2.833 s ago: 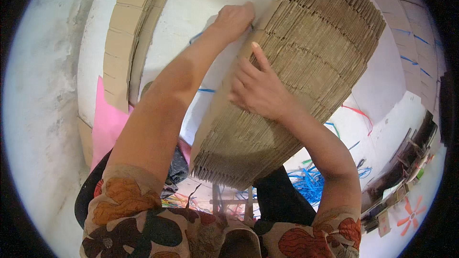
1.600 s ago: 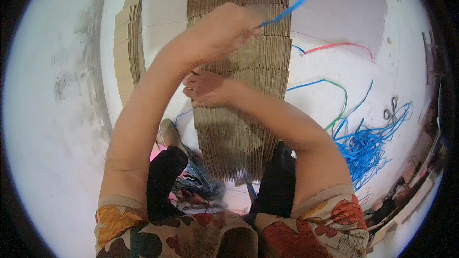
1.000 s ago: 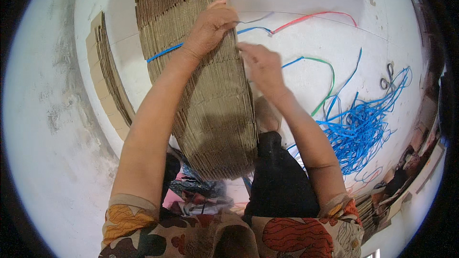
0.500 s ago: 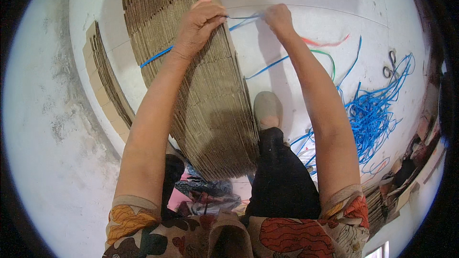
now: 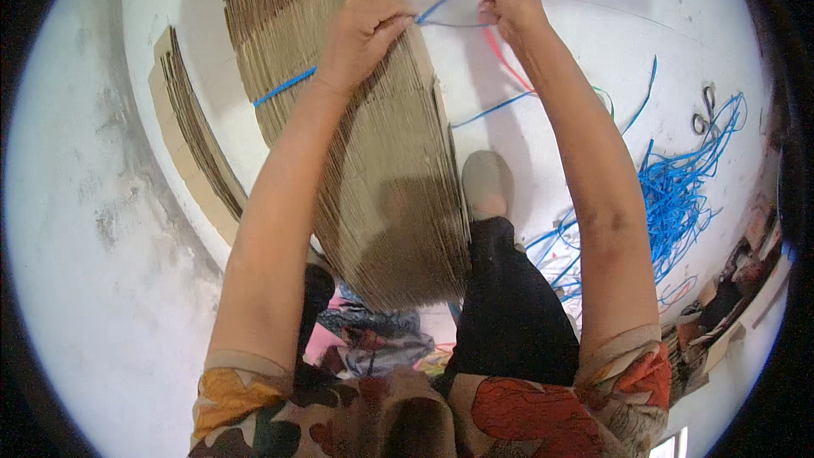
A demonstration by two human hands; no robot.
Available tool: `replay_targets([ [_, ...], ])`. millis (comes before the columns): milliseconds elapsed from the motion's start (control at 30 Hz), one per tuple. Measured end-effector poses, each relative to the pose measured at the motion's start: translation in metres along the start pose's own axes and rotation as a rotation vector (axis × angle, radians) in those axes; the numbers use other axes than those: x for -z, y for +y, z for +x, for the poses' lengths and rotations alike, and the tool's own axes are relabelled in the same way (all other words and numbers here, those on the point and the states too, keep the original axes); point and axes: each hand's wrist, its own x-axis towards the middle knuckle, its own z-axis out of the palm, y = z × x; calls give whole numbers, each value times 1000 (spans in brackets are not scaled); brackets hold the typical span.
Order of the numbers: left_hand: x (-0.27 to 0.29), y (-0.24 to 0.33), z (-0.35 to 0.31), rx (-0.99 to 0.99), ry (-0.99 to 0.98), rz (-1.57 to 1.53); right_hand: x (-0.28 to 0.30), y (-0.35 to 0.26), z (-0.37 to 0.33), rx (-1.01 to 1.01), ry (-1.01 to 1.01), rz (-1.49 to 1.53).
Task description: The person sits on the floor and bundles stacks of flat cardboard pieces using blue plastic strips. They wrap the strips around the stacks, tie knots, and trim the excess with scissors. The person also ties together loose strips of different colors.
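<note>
A long stack of folded brown cardboard (image 5: 390, 170) stands on edge between my legs. A blue plastic strap (image 5: 285, 87) crosses its top, passing under my left forearm. At the stack's right edge, my left hand (image 5: 366, 38) is closed in a pinch on the strap. To its right, off the stack, my right hand (image 5: 513, 2) pinches the strap too. Between the hands two lengths of strap spread apart, one slanting up to the right fingertips, the other running lower beneath that hand. Another blue strap end (image 5: 492, 110) comes out lower on the stack's right side.
A tangled heap of blue straps (image 5: 678, 203) lies on the floor at right, with black-handled scissors (image 5: 704, 114) above it. A red strap (image 5: 506, 59) passes near my right wrist. A smaller cardboard stack (image 5: 199, 136) lies at left. My right shoe (image 5: 487, 182) is beside the large stack.
My right hand has moved up and slightly right, and the strap lengths between the hands have spread apart. My left hand has shifted slightly up and right in the view.
</note>
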Motion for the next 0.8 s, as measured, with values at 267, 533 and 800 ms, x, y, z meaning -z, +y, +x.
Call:
replay_targets([
  [267, 5, -5, 16, -54, -118, -101, 41, -127, -61, -211, -429, 381],
  [533, 1, 10, 16, 154, -114, -213, 37, -204, -48, 30, -811, 873],
  [800, 22, 51, 16, 180, 342, 8, 6, -99, -97, -434, -302, 1123],
])
